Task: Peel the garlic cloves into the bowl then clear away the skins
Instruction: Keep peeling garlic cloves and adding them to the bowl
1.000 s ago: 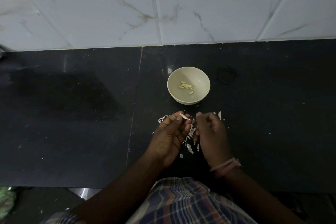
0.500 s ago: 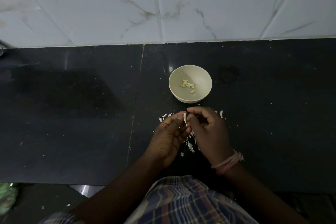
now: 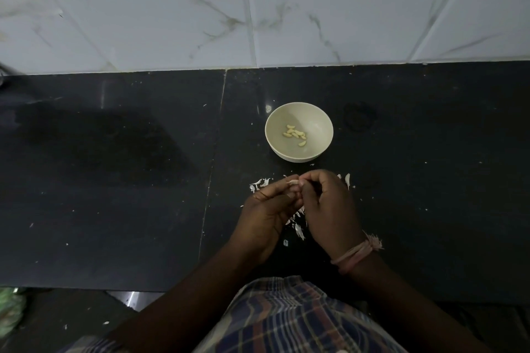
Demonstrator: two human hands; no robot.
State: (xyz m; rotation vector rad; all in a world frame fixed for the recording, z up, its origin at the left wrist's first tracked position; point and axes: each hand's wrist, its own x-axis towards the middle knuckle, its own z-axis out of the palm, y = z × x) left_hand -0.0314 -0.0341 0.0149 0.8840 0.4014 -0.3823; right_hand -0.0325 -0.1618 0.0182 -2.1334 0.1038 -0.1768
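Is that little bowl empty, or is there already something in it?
Not empty. The bowl stands upright on the dark counter with a small cluster of peeled garlic cloves at its bottom, far from full.

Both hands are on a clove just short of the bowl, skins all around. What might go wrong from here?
1. The clove is pinched between the left hand and right hand over the counter, not over the bowl; if it slips it probably lands among the skins.
2. Skins lie close to the bowl, so a flick may send one in with the peeled cloves.
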